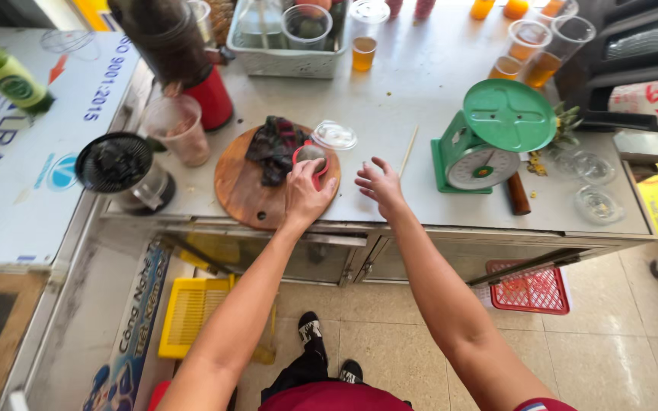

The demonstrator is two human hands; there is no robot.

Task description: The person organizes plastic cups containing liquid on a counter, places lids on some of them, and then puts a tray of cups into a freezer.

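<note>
Fingers of the left hand (306,194) curl over the near edge of a round wooden cutting board (241,190), the fingertips touching a small red-handled tool (315,161) that lies on the board; whether the hand actually grips it cannot be told. Just beyond that hand, on the board, sits a crumpled dark cloth (274,146), and a clear plastic lid (333,135) rests at the board's far edge. The right hand (378,185) hovers just beside the left, open with fingers spread, holding nothing, above the bare steel table (413,84). A thin wooden stick (408,151) lies just past its fingertips. Further to the right of that hand stands a green kitchen scale (485,137), with a brown knife handle (517,193) at its base. To the left of the left hand are a plastic cup (178,129), a red-based juicer (184,53) and a black blender lid (113,161).
</note>
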